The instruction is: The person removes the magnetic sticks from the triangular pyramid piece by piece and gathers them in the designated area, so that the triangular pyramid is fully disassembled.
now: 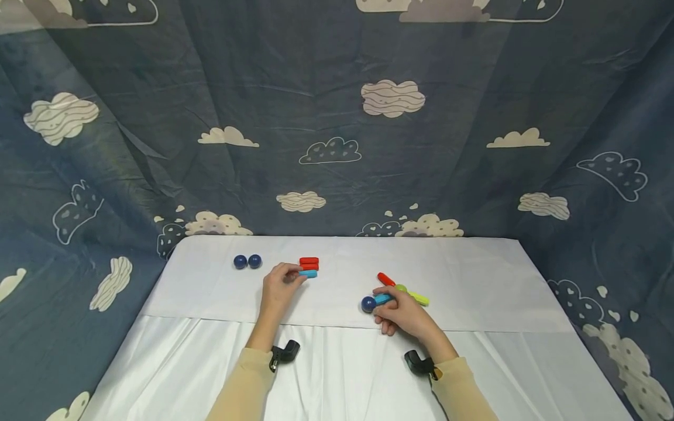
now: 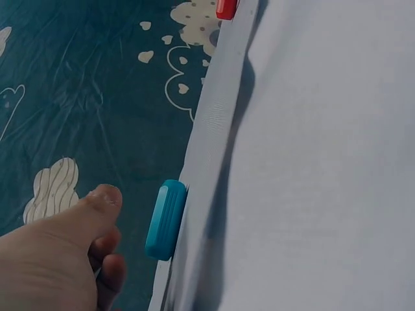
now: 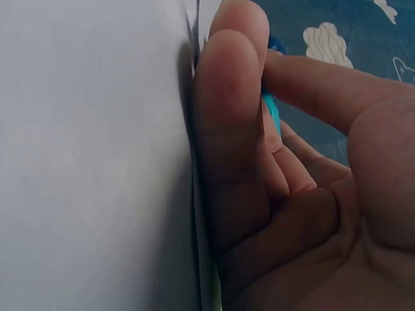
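My left hand (image 1: pixel 281 286) is at the left end of a light blue stick (image 1: pixel 309 273), which lies just in front of two red sticks (image 1: pixel 309 261). In the left wrist view a gap shows between the thumb (image 2: pixel 104 197) and this blue stick (image 2: pixel 166 220). My right hand (image 1: pixel 404 310) pinches another light blue stick (image 1: pixel 383 299) between thumb and index finger. A dark blue ball (image 1: pixel 368 304) sits at that stick's left end. Behind the right hand are a red stick (image 1: pixel 385 279), a lime ball (image 1: pixel 401 287) and a yellow-green stick (image 1: pixel 420 299), close together. The right wrist view shows curled fingers (image 3: pixel 230 97) largely hiding the blue stick.
Two dark blue balls (image 1: pixel 247 261) stand side by side at the back left of the white-covered table (image 1: pixel 463 269). A dark cloth with cloud prints (image 1: pixel 337 70) hangs behind the table and along both sides. Each wrist wears a black camera mount (image 1: pixel 286 352).
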The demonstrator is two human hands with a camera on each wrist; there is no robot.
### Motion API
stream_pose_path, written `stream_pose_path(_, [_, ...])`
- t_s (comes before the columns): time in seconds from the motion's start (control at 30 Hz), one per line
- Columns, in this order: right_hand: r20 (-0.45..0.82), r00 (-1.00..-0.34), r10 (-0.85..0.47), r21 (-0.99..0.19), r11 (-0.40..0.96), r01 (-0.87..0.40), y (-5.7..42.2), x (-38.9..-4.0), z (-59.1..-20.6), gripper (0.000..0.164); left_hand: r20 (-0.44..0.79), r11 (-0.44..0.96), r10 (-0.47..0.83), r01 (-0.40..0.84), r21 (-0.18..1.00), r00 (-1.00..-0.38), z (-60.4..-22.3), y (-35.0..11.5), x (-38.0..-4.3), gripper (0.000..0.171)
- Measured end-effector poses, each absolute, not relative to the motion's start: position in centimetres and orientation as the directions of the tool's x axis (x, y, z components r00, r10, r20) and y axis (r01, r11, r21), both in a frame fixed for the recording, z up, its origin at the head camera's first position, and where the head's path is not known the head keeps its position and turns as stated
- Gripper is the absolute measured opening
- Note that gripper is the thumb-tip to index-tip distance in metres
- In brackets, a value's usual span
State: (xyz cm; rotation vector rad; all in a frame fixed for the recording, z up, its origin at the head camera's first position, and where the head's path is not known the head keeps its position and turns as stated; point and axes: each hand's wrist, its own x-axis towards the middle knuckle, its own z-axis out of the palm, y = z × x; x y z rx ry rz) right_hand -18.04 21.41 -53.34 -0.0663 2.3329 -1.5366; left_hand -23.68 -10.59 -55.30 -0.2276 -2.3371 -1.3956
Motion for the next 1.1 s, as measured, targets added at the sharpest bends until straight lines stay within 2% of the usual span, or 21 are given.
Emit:
stream_pose_path(0.2, [-0.263, -0.943, -0.202, -0.905, 0.392, 0.168, 22.1, -18.2, -53.5, 0.043, 0.447, 0.401, 0.063, 0.433, 0.807, -0.892, -55.4, -9.1, -23.1, 0.019])
stream_pose_path(0.37, [-0.254, -0.949, -0.185, -0.91, 0.379, 0.169, 21.7, -18.2, -53.7, 0.036, 0.316, 0.39, 0.237, 0.388, 0.835, -0.919, -55.3, -6.4, -21.7, 0.025])
stream_pose_path(0.53, [-0.238, -0.956, -0.168, -0.905, 0.397, 0.156, 20.9, -18.1, -53.6, 0.032, 0.209, 0.428, 0.382, 0.373, 0.824, -0.9, -55.2, -3.9, -20.4, 0.036])
stream_pose_path(0.8, [-0.196, -0.952, -0.235, -0.911, 0.404, 0.088, 19.7, -18.0, -53.7, 0.031, 0.163, 0.5, 0.399, 0.363, 0.786, -0.902, -55.0, -2.6, -19.6, 0.036])
stream_pose_path(1.1, [-0.198, -0.951, -0.237, -0.909, 0.408, 0.087, 19.6, -18.0, -53.8, 0.032, 0.158, 0.528, 0.427, 0.387, 0.756, -0.89, -55.3, -2.7, -19.6, 0.034])
